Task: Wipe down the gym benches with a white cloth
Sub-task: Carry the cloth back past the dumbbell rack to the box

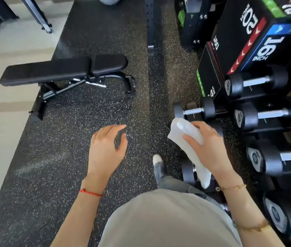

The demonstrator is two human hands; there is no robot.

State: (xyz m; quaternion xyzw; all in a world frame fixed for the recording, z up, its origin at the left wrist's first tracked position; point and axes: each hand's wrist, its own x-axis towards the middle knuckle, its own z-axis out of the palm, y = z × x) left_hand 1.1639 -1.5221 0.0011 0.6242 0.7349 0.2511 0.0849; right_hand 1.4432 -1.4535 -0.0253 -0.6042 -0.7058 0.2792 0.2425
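A black padded gym bench (52, 71) on a black metal frame stands on the speckled rubber floor at the upper left, well ahead of both hands. My right hand (210, 147) grips a white cloth (185, 134), which hangs down past my wrist. My left hand (107, 145) hovers over the floor with loosely curled fingers and holds nothing. Neither hand touches the bench.
A rack of black dumbbells (258, 116) runs down the right side, close to my right hand. Stacked black plyo boxes (248, 38) stand at the upper right. A black upright post (150, 22) rises at top centre. Pale flooring (7, 50) borders the mat on the left.
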